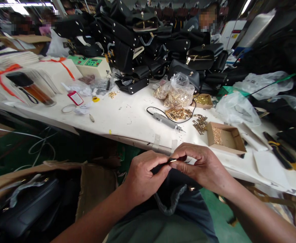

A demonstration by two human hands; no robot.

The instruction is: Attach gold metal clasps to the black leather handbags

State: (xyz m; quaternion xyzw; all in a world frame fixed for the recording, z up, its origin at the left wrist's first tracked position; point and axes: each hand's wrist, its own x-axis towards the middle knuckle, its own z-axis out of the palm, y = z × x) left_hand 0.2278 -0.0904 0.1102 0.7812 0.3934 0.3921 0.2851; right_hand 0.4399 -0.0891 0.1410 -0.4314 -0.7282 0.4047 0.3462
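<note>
In front of the table's near edge, my left hand (146, 173) and my right hand (201, 165) meet, fingertips pinched. Between them is a small gold-coloured metal fitting (172, 160), at the edge of a dark piece that seems part of a black handbag (174, 180). The handbag lies on my lap, mostly covered by my hands. Its handle (169, 206), wrapped in clear plastic, hangs towards me. My left thumb and forefinger grip the dark edge beside the fitting. From the other side, my right fingertips press on the fitting. Just how the two are joined is hidden.
On the white table (127, 118) lie a grey electric screwdriver (165, 121), loose gold fittings (178, 113), a cardboard tray of small screws (225, 138) and black-and-yellow pliers (281, 152). Black handbags (135, 77) pile up behind. A carton (97, 185) stands at lower left. A person (207, 18) is beyond.
</note>
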